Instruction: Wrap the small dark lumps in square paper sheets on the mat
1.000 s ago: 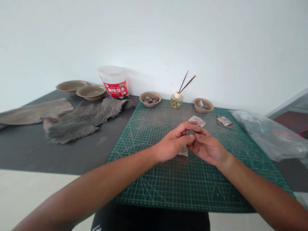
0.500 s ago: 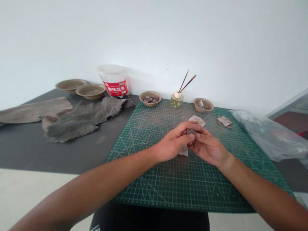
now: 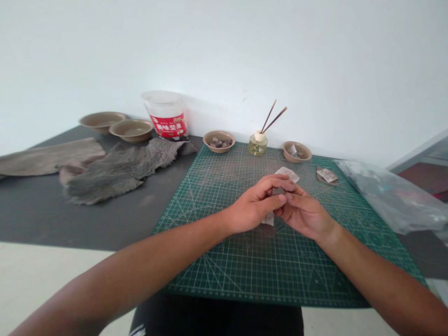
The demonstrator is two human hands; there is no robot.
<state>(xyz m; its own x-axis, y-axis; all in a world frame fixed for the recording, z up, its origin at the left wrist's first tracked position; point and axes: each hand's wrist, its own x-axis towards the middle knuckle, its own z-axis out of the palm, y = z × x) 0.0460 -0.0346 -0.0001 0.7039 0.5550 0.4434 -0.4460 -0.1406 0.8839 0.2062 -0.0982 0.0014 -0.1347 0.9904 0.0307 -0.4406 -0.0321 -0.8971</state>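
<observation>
- Piece (image 3: 278, 191), small and dark, is pinched between left hand (image 3: 249, 213) and right hand (image 3: 310, 218).
- Cutting mat (image 3: 245, 270) is seen below the grip.
- Light, stiff, perhaps brittle handling is suggested; edges are best held softly.

Got my left hand (image 3: 254, 205) and right hand (image 3: 304, 210) both pinching this little dark piece (image 3: 278, 191) over the green mat (image 3: 245, 275).

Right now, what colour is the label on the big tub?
The tub's label is red with white writing, clearest in the head view.
</observation>
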